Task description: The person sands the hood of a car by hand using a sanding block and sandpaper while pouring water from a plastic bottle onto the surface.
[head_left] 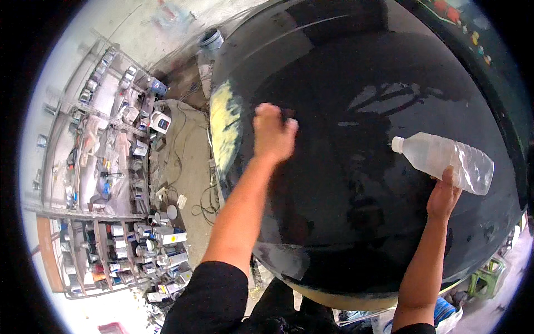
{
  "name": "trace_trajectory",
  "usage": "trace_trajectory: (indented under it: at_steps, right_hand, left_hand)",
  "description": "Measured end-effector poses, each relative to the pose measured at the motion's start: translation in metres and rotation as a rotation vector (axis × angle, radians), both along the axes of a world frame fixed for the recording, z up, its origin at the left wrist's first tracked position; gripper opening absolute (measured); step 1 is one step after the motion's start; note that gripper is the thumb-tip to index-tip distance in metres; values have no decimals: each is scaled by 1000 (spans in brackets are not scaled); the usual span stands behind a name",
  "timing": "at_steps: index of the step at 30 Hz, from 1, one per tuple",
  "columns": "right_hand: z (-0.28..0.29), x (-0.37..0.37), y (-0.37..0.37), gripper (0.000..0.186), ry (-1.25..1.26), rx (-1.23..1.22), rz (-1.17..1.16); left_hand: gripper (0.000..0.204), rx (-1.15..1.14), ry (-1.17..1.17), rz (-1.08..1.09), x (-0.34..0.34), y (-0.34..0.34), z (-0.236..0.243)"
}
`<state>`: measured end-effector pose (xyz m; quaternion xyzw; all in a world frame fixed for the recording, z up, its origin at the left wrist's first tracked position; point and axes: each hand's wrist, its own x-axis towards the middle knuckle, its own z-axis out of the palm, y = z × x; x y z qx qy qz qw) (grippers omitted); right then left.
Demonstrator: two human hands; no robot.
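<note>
A glossy black, curved vehicle panel (334, 183), perhaps a car hood, spreads in front of me, wet-looking in places. Near its left edge is a pale yellow patch (224, 128) with dark smears. Just right of that patch, my left hand (273, 133) presses on the panel with its fingers curled. A small dark thing shows between thumb and fingers, too dark and blurred to name. Over the panel's right side, my right hand (445, 192) grips a clear plastic bottle (439, 158) from below. The bottle lies nearly level, its white cap end pointing left.
Metal shelves (89, 214) crowded with cans and bottles line the left wall. Cables (207, 203) and a white tub (161, 122) lie beside the panel. A grey bucket (211, 39) stands at the far left. A green stool (487, 278) is at the lower right.
</note>
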<state>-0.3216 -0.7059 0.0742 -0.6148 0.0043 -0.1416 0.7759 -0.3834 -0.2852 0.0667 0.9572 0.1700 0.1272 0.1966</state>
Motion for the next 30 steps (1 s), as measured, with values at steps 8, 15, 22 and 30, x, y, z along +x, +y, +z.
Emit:
trace_trajectory:
  at_steps: [8, 15, 22, 30]
  right_hand:
    - [6, 1, -11, 52, -69, 56, 77]
    - [11, -4, 7, 50, -75, -39, 27]
    - [16, -2, -4, 58, -45, -60, 81]
    - [16, -4, 7, 51, -80, -62, 46]
  left_hand:
    - [73, -62, 31, -130, -177, -30, -38]
    - [79, -186, -128, -36, -36, 23, -29]
    - [76, -7, -61, 181, -2, -32, -15]
    - [39, -1513, -483, 110, -50, 24, 27]
